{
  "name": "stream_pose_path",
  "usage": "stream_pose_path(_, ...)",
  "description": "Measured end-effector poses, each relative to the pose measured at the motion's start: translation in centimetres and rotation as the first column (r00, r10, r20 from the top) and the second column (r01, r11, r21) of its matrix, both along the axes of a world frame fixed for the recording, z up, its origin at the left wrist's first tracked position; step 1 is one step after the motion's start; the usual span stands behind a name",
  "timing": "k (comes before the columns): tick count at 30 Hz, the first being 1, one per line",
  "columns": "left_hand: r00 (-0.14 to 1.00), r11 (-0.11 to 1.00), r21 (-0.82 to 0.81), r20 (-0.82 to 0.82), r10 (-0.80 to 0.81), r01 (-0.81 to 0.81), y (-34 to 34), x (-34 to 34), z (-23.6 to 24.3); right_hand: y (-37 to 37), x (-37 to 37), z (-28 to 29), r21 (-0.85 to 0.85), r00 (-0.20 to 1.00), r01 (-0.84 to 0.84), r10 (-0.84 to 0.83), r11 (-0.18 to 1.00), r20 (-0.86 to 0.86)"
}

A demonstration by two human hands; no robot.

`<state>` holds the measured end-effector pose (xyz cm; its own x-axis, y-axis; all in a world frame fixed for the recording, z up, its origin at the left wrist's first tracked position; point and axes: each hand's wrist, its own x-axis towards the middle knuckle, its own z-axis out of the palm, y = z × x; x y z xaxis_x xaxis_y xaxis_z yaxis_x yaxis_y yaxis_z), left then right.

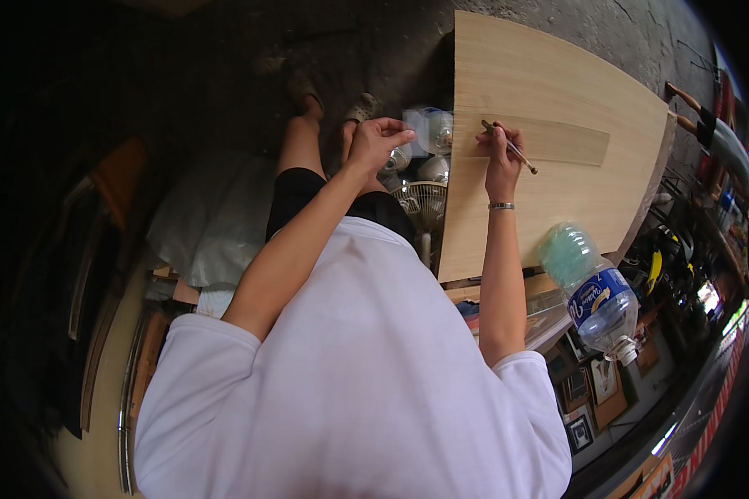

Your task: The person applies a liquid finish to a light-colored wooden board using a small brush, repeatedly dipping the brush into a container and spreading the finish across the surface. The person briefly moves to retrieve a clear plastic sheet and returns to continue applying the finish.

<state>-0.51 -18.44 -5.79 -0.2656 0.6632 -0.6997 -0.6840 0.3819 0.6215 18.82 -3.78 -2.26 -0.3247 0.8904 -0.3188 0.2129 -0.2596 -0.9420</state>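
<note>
Right hand (501, 148) — grip pinching a slim tool (521, 155) over the wooden strip (570, 143) on the pale panel (549, 212); a steady wrist should serve best. Left hand (379, 143), left of the panel — fingertips together; whether pinching the translucent sheet (420, 145), cannot tell.

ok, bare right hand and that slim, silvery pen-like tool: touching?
Touching. The head view shows the bare right hand closed on the slim, silvery pen-like tool, whose ends stick out on opposite sides of the grip.
</note>
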Motion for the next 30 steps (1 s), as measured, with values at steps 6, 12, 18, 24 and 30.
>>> stream_pose_path(6, 0.982, 0.983, -0.180, -0.181, -0.051, 0.018, 3.3, 3.5, 1.5, 0.4, -1.8, 2.0, 0.131, 0.950, -0.257, 0.225, 0.957, 0.218)
stream_pose_path(12, 0.946, 0.959, -0.285, -0.310, -0.091, -0.001, 4.4, 5.3, 1.7, 1.4, -3.8, 2.7, 0.274, 0.833, -0.484, 0.341, 0.831, 0.436)
stream_pose_path(18, 0.952, 0.976, -0.218, -0.301, -0.058, -0.009, 4.2, 5.6, 1.1, 1.6, -4.6, 2.9, 0.270, 0.806, -0.538, 0.394, 0.798, 0.442)
stream_pose_path(24, 0.987, 0.994, -0.094, -0.151, -0.060, 0.046, 3.9, 5.2, 0.0, 2.5, -4.5, 2.6, 0.232, 0.757, -0.598, 0.447, 0.767, 0.476)
stream_pose_path(30, 0.993, 0.993, -0.097, -0.099, -0.071, 0.062, 4.1, 4.6, 0.5, -2.0, -1.4, 3.5, 0.230, 0.800, -0.552, 0.430, 0.802, 0.418)
